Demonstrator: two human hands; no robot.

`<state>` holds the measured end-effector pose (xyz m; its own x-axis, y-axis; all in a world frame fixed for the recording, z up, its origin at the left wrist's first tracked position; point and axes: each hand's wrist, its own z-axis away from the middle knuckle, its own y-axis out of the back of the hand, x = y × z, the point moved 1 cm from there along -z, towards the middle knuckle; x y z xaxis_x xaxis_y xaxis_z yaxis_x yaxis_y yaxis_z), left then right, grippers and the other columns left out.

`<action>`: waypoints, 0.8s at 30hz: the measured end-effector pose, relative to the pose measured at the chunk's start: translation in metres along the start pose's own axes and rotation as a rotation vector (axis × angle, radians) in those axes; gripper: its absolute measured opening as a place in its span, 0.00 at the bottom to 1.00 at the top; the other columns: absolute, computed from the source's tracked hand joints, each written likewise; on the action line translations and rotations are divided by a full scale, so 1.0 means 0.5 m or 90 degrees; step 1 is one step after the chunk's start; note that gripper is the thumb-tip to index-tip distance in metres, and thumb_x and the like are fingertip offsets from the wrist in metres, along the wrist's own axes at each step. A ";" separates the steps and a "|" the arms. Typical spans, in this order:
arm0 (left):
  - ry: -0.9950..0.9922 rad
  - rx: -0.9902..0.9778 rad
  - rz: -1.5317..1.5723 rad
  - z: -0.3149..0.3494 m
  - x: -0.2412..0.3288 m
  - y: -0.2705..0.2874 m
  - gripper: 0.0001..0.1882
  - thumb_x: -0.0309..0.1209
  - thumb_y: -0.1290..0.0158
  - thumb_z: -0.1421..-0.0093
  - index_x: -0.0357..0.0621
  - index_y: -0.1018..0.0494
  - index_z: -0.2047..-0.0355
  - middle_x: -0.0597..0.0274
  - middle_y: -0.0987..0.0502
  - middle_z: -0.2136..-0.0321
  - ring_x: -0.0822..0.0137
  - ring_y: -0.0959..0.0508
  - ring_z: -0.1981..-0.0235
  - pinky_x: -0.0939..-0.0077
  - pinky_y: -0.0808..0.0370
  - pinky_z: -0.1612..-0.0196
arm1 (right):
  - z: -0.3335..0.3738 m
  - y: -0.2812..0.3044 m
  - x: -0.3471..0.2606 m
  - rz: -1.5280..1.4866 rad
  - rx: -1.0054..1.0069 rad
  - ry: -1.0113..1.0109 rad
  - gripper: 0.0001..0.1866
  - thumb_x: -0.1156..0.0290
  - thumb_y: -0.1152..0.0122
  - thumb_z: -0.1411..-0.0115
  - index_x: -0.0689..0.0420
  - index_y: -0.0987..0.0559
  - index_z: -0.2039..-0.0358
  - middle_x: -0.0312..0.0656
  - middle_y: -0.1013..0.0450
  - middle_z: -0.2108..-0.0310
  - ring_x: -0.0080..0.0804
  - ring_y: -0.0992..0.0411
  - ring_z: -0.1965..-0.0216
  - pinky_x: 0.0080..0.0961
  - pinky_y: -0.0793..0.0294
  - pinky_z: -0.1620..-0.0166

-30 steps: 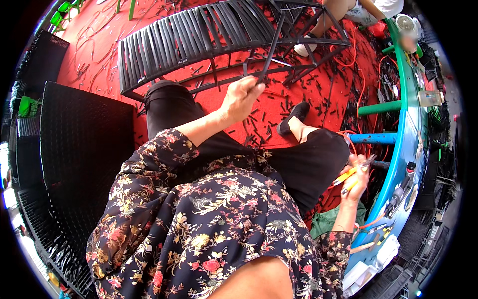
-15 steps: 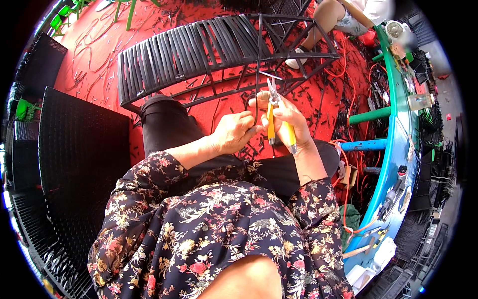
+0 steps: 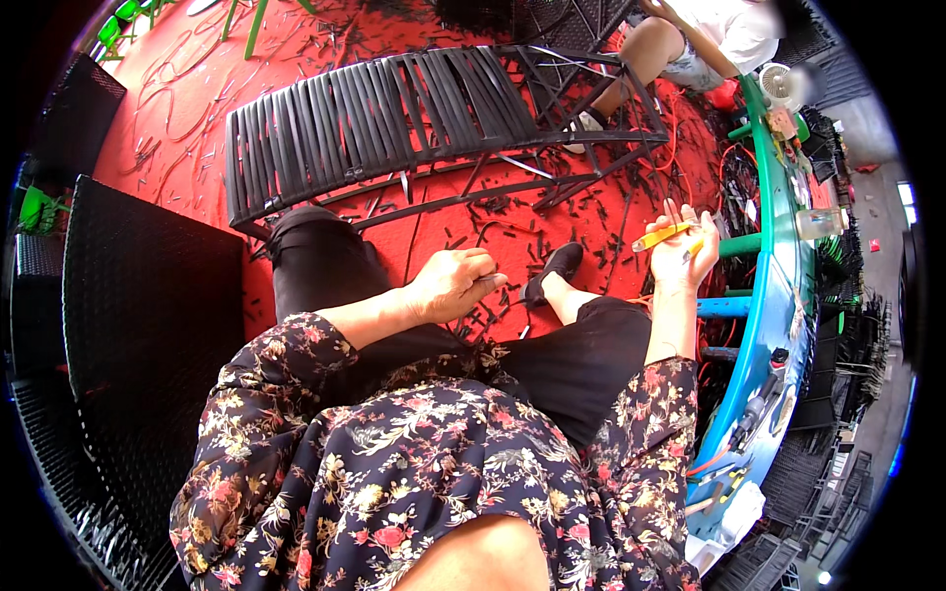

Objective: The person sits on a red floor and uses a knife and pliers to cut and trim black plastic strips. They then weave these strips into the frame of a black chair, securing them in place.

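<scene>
My right hand [image 3: 687,250] is out at the right, closed loosely round a pair of yellow-handled snips [image 3: 662,236]. The blades of the snips cannot be made out. My left hand [image 3: 453,285] is held above my lap, its fingers curled and thumb pressed against them. Whatever it pinches, if anything, is hidden. In front of my knees lies a long black metal frame [image 3: 552,187], partly covered with a row of flat black strips [image 3: 345,113] wound side by side. Neither hand touches the frame.
Short black offcuts [image 3: 581,219] litter the red floor [image 3: 187,148]. A tall black woven panel [image 3: 148,295] stands at my left. Along the right runs a blue-green bench [image 3: 774,325] with tools and a small fan [image 3: 776,85]. Another person [image 3: 655,54] sits beyond the frame.
My right hand has swung right with the snips, away from the frame and my left hand. The black strip between my hands no longer shows there. My right foot has come into view.
</scene>
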<state>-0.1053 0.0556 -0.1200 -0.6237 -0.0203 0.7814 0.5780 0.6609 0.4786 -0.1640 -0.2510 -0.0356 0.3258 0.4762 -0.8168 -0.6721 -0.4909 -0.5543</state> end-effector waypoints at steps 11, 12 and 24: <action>0.008 -0.011 0.062 -0.043 0.027 -0.004 0.14 0.30 0.50 0.43 0.37 0.38 0.81 0.53 0.38 0.84 0.50 0.33 0.80 0.61 0.36 0.77 | -0.086 -0.226 0.077 0.395 -0.397 -0.182 0.22 0.65 0.42 0.50 0.60 0.34 0.57 0.37 0.31 0.71 0.23 0.31 0.82 0.20 0.29 0.80; 0.001 -0.005 0.061 -0.044 0.031 -0.003 0.14 0.30 0.50 0.43 0.37 0.38 0.81 0.53 0.38 0.84 0.50 0.33 0.80 0.61 0.36 0.77 | -0.083 -0.233 0.084 0.422 -0.404 -0.231 0.23 0.65 0.42 0.49 0.60 0.36 0.55 0.40 0.31 0.71 0.23 0.30 0.82 0.20 0.29 0.81; 0.033 -0.018 0.094 -0.033 0.049 -0.002 0.14 0.32 0.50 0.42 0.37 0.37 0.81 0.54 0.35 0.83 0.51 0.30 0.79 0.62 0.34 0.77 | -0.006 -0.270 -0.113 -0.096 -0.705 -0.252 0.48 0.53 0.34 0.59 0.65 0.44 0.43 0.49 0.37 0.51 0.29 0.36 0.65 0.26 0.36 0.61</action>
<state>-0.1125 0.0424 -0.0947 -0.5040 0.0365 0.8629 0.6763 0.6381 0.3680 -0.0898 -0.2141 0.0849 -0.0070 0.6808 -0.7324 0.3611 -0.6813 -0.6367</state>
